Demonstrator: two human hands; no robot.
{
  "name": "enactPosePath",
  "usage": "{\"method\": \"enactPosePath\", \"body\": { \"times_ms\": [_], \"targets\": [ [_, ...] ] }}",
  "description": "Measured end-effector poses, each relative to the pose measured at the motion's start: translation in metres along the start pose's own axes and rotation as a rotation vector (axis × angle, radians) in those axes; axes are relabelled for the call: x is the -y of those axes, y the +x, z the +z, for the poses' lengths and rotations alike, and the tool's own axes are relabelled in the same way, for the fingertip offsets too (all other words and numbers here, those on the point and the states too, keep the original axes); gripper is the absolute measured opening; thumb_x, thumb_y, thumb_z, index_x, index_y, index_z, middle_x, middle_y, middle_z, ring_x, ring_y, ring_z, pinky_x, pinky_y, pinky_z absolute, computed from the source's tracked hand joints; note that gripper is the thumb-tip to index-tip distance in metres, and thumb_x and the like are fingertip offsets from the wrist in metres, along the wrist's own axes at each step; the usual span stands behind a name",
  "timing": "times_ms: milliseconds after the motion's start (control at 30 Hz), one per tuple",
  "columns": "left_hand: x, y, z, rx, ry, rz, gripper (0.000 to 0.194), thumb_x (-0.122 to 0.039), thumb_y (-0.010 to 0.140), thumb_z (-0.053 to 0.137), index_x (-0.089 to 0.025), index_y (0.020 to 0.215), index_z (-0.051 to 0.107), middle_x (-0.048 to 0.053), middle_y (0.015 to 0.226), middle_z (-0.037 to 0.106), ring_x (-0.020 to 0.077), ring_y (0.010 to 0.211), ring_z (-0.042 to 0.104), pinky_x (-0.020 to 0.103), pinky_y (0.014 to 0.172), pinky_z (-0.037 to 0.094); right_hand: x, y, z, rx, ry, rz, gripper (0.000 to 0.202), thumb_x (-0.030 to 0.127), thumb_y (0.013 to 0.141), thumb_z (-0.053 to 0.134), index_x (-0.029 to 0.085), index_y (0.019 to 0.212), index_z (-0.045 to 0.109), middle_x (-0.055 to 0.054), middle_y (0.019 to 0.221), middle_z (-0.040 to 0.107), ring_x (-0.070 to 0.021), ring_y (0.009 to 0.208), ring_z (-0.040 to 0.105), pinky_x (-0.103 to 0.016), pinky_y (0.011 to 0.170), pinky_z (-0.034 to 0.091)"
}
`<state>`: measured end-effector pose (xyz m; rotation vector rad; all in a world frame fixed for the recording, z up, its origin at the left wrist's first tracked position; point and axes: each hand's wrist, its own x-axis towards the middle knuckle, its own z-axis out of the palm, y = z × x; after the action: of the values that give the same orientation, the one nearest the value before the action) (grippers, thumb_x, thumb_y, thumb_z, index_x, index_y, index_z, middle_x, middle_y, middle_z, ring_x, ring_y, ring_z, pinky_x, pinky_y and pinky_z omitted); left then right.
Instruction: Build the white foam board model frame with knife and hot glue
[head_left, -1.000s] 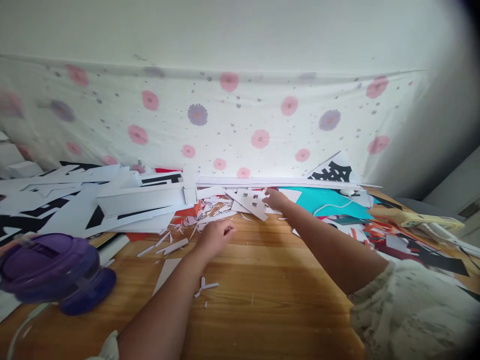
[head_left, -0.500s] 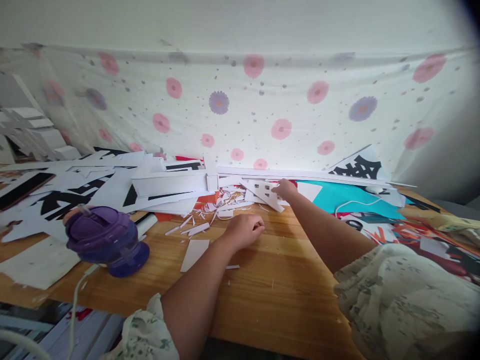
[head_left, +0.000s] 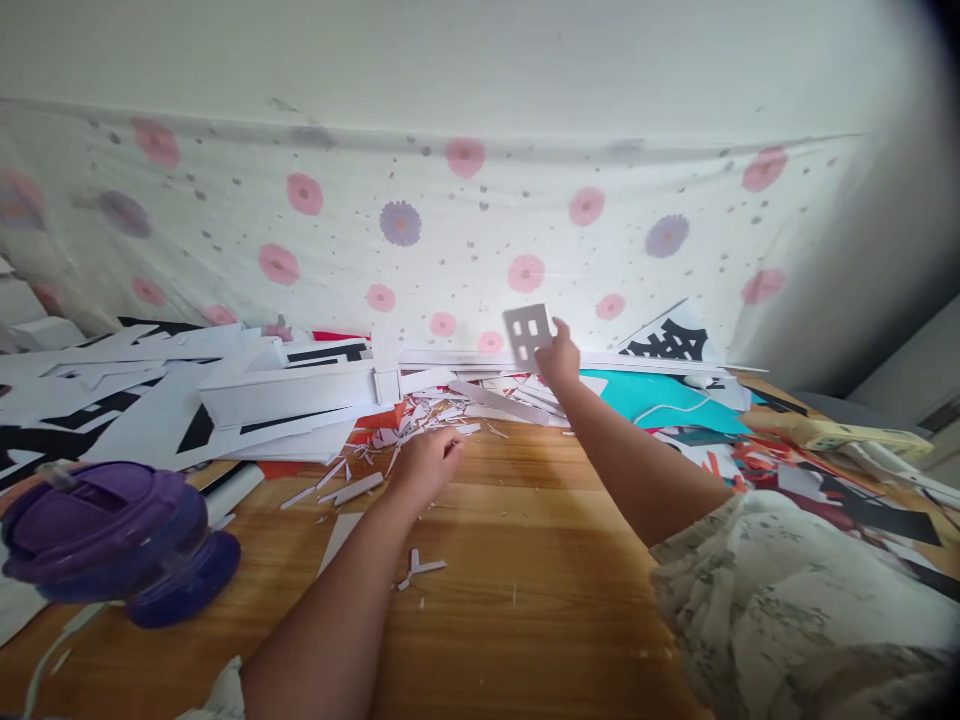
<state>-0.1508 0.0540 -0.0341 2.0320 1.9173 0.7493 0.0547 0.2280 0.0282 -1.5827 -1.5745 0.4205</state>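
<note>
My right hand (head_left: 561, 355) is raised above the back of the table. It pinches a small white card piece with window-like cutouts (head_left: 527, 339) by its right edge. The piece is held nearly upright in front of the flowered sheet. My left hand (head_left: 429, 462) rests on the wood, loosely curled, with nothing visible in its fingers. Just beyond it lies a heap of white paper scraps (head_left: 442, 405). A long white strip (head_left: 499, 401) lies below the raised piece. A small forked white scrap (head_left: 420, 566) sits on the wood to the right of my left forearm.
A purple and blue plastic appliance (head_left: 120, 530) with a cord stands at the left. Behind it are white and black cut sheets and a long white box-like piece (head_left: 289, 396). Turquoise paper (head_left: 660, 400) and red and black scraps (head_left: 810, 485) lie at the right.
My right hand has lifted the card piece with cutouts off the scrap heap and raised it upright. The view has turned right; my left hand stays curled on the table.
</note>
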Motion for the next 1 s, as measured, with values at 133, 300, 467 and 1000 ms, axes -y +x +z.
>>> {"method": "enactPosePath", "body": {
  "times_ms": [133, 300, 467, 1000],
  "targets": [
    [0.005, 0.002, 0.002, -0.013, -0.013, -0.032, 0.026, -0.04, 0.093, 0.056, -0.015, 0.089, 0.064, 0.001, 0.081, 0.065, 0.0152, 0.076, 0.061, 0.036, 0.078, 0.051, -0.013, -0.015, -0.055, -0.045, 0.222, 0.016, 0.049, 0.022, 0.089, 0.046, 0.017, 0.137, 0.043, -0.012, 0.125, 0.06, -0.0242, 0.113, 0.057, -0.034, 0.092, 0.047],
    [0.008, 0.002, 0.007, 0.018, -0.106, -0.064, 0.016, -0.03, 0.087, 0.052, -0.02, 0.091, 0.064, 0.002, 0.077, 0.068, 0.0168, 0.069, 0.062, 0.032, 0.069, 0.047, -0.053, -0.105, -0.081, 0.332, 0.463, 0.125, 0.035, 0.034, 0.07, 0.062, 0.015, 0.099, 0.063, -0.009, 0.082, 0.07, -0.0255, 0.072, 0.067, -0.033, 0.058, 0.052],
    [0.003, -0.001, 0.01, 0.129, -0.253, -0.075, 0.042, -0.045, 0.088, 0.039, -0.019, 0.118, 0.055, 0.006, 0.096, 0.07, 0.0173, 0.07, 0.068, 0.031, 0.067, 0.051, -0.086, -0.184, -0.076, 0.67, 0.541, 0.2, 0.046, 0.052, 0.077, 0.062, 0.021, 0.111, 0.059, -0.003, 0.072, 0.069, -0.0199, 0.057, 0.065, -0.03, 0.051, 0.05],
    [-0.029, -0.013, 0.017, 0.417, -0.098, 0.113, 0.051, -0.045, 0.067, 0.072, -0.025, 0.114, 0.065, 0.007, 0.12, 0.06, 0.0289, 0.112, 0.057, 0.038, 0.093, 0.046, -0.052, -0.138, -0.083, 0.64, -0.397, -0.464, 0.028, 0.02, 0.085, 0.063, 0.013, 0.112, 0.07, -0.016, 0.116, 0.066, -0.0293, 0.11, 0.06, -0.04, 0.097, 0.045]
  ]
}}
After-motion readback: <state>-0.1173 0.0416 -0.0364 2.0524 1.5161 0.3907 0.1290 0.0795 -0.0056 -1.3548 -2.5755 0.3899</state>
